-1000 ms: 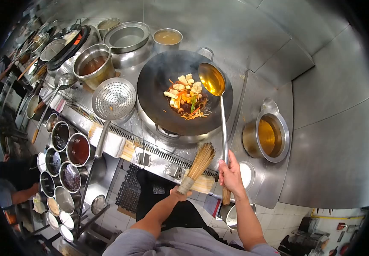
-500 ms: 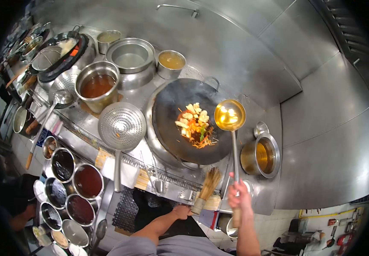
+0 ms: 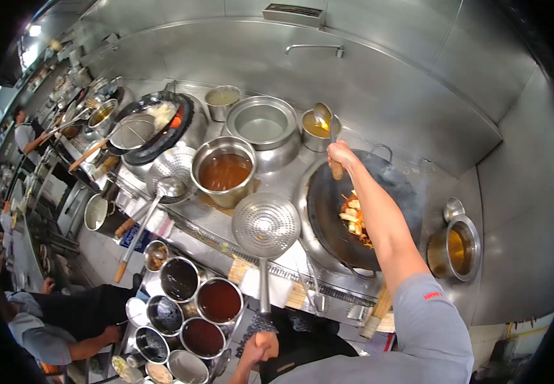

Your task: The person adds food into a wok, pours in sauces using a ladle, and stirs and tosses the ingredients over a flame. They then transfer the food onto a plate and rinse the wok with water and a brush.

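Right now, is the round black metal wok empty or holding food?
Holding food: pale chunks and orange strips show in the wok, partly hidden by the right forearm.

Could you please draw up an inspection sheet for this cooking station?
Surface: steel counter, white cloth at its front edge.
Job's things: wok holding food, partly hidden by the right arm; ladle bowl at the mouth of a small pot.
Clutter: perforated skimmer beside the wok; brush at the counter's front edge; sauce pots clustered lower left.
Hands: right hand grips the ladle's handle; left hand is curled below the skimmer's handle, any hold unclear.
Cables: nothing seen.
Surroundings: steel wall with a tap; a co-worker's hand near the sauce pots.
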The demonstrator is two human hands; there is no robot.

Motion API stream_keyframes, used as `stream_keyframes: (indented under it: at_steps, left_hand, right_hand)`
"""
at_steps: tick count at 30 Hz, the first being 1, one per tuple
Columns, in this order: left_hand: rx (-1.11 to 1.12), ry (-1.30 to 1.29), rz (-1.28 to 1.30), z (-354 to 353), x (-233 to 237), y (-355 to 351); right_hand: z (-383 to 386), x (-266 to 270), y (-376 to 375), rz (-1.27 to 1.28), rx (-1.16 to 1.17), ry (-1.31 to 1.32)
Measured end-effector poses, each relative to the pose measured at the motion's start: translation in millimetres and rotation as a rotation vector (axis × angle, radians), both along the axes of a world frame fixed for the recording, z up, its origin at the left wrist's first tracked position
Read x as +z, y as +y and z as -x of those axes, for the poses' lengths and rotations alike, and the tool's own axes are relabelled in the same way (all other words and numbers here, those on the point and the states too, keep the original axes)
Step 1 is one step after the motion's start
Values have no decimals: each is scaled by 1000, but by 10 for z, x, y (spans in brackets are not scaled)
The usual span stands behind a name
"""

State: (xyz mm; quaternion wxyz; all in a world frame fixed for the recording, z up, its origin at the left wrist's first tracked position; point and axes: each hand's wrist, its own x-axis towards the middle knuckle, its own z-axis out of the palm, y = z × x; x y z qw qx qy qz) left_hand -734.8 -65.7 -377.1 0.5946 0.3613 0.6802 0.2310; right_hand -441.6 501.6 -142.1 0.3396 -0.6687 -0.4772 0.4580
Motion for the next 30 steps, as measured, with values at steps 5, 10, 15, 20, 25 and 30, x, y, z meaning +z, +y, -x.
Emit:
stream_keyframes:
  at_steps: [5, 10, 15, 20, 25, 30]
  left_hand:
    - [212, -185, 338, 435, 406, -501]
    - [228, -464, 348, 506, -6, -899]
    - [-329, 56, 163, 353, 197, -375]
    - [-326, 182, 121, 348, 245, -338]
    - [-133, 17, 337, 541, -194, -707]
    - [151, -359, 434, 597, -131, -840]
  right_hand:
    - [107, -207, 713, 75, -271, 1395]
    - [-5, 94, 502, 168, 86, 10]
    - [110, -12, 300, -28, -67, -151]
    - [-104, 58, 671, 221, 152, 232]
    - [487, 392, -254, -162, 79, -685]
    - [761, -57, 42, -309, 238, -467]
